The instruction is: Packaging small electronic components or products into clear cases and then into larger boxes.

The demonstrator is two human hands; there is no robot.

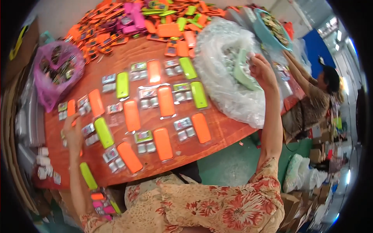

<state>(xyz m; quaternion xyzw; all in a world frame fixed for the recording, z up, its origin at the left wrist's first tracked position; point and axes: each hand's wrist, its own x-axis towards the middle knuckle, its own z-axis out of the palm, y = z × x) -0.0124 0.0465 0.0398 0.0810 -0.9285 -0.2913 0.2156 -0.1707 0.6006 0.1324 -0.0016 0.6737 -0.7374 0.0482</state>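
Note:
My left hand is over the left end of the red-brown table, its fingers close to an orange phone-shaped plastic piece. Those fingers are smeared and partly hidden, so their grip does not show. Raised above a clear plastic bag, my right hand has its fingers pinched together; something small and whitish seems to be at the tips. Inside that bag are small white pieces and a pale green scoop-like container. Clear plastic packs, each with an orange or lime phone-shaped piece beside small cards and silvery squares, lie in rows.
Loose orange, pink and lime pieces are heaped at the back. A pink bag of small items stands at left. At far right, another person reaches toward a blue basin. Small white boxes lie near the left edge.

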